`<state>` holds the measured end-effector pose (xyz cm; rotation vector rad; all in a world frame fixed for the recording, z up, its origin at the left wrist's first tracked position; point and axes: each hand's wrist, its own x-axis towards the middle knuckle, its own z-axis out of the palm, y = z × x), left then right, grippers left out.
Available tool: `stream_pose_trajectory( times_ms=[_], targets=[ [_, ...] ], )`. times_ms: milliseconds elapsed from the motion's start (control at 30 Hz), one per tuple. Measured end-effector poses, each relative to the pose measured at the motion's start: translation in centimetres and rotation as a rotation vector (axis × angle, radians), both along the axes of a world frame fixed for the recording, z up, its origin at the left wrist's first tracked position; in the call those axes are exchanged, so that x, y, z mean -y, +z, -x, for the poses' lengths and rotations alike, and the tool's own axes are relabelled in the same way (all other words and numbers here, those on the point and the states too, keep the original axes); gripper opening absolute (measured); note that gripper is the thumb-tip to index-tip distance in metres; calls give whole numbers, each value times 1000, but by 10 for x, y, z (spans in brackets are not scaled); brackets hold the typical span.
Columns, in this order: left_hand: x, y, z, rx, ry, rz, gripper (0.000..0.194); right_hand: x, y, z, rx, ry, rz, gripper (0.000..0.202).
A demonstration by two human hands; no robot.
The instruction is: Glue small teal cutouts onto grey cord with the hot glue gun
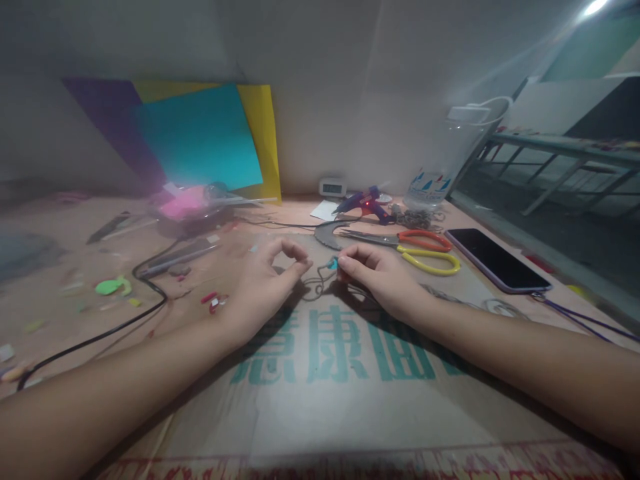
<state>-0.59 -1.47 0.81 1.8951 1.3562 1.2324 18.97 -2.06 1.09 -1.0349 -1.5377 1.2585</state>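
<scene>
My left hand [265, 283] rests on a sheet of cardboard [350, 393] with green printed characters, thumb and forefinger pinched on a thin grey wire [316, 288] that loops on the board. My right hand [380, 273] pinches a small teal piece [333, 265] at the wire's other end. Both hands sit close together at the middle of the board. Orange and yellow scissors [425, 250] lie just beyond my right hand.
A glue gun [364, 203] lies at the back beside a plastic bottle [440, 180]. A black phone [496, 259] lies at the right. Coloured paper sheets [200, 137] lean on the wall. A black cable [125, 320] and small foam scraps [114, 287] lie at the left.
</scene>
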Motion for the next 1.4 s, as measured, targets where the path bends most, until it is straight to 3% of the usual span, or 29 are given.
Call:
stream_pose_trajectory(
  times_ms=[167,267,333,433,600,833,1167,1400],
  targets=[
    [3,4,0,58,-64,-15,12,1,1,0,31,-13,30,27],
    [3,4,0,121,-158,35,22,1,1,-1,28,-10,46,27],
    [1,3,0,127,-156,21,27,2,2,0,25,-11,51,27],
    [-1,1,0,16,-127,-53,29,3,3,0,8,10,78,26],
    [-1,-1,-1,-238,-239,-103,25,5,5,1,7,20,109,26],
    [2,3,-1,-237,-211,-61,29,3,4,0,34,2,66,27],
    [2,-3,-1,-162,-280,32,30,3,3,-1,49,-2,21,26],
    [4,4,-3,-198,-263,-22,24,3,0,-1,71,17,30,27]
  ],
)
